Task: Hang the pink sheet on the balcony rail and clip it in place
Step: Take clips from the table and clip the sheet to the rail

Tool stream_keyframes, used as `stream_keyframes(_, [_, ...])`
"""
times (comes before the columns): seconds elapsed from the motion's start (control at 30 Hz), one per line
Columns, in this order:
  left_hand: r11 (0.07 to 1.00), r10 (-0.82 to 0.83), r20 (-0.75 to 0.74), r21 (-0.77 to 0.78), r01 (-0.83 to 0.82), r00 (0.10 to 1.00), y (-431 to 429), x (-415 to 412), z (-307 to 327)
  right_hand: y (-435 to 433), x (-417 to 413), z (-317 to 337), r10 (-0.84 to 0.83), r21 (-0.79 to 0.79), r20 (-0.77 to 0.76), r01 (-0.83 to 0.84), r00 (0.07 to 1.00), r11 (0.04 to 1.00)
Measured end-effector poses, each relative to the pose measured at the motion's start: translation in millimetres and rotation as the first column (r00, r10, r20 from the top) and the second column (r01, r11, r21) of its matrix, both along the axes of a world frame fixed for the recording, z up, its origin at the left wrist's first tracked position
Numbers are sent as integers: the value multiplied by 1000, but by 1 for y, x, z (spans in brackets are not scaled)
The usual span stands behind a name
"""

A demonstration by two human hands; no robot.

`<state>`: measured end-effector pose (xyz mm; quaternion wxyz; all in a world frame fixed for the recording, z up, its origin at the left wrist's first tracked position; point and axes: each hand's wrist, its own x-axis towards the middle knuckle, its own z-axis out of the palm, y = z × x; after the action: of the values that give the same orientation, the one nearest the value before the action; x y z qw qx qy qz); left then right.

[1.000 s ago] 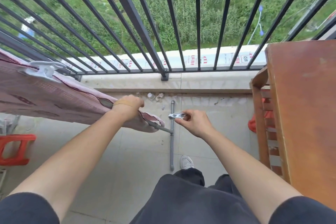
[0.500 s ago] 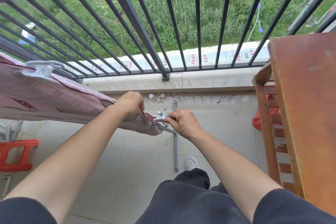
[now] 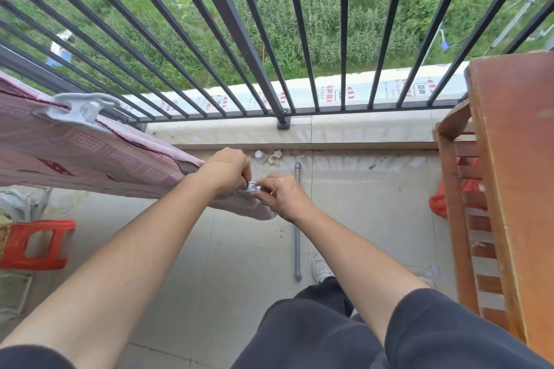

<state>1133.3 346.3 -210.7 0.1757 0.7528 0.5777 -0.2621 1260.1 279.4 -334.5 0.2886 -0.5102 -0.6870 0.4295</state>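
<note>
pink sheet: hanging in a long fold from the left edge of the balcony floor toward its middle, well above the tiles, near end lying between the two hands.

left hand: gripping that end of the sheet from above, fingers curling around the cloth.

right hand: pinching a small white clip between thumb and fingertips, holding it against the sheet's end, just beside the left hand's fingers. clip's bite on the cloth: hiding behind the fingers, cannot tell.

large white clip: sitting on the sheet's upper edge at far left, close to the balcony rail.

balcony rail: dark metal bars standing on a pale ledge along the far edge of the floor, green growth showing through.

grey pipe: lying on the floor, running from the ledge toward the person, just right of the hands.

white shoe: showing beside the pipe's near end.

red stool: standing at the floor's left edge, below the sheet.

wooden tabletop: filling the right edge, a red cloth showing beside its slatted frame.
</note>
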Motion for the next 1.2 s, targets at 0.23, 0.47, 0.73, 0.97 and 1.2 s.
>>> stream_keyframes(0.23, [999,-39,-32,15,39,999,-1,-1,-4,-9,13,4,-2,-213,140,32,990,977])
stream_keyframes(0.47, [993,-69,-95,85,77,993,-9,13,3,-6,82,32,-101,-192,300,163,949,968])
stream_keyframes(0.73, [911,-281,228,369,185,932,-2,143,-10,-52,221,60,-477,35,480,528,736,848])
stream_keyframes(0.97, [756,-596,411,577,309,690,-32,345,-9,-163,363,94,-739,297,637,814,220,498])
stream_keyframes(1.2, [682,-731,500,511,523,464,-158,485,-42,-314,440,62,-693,147,721,980,-11,137])
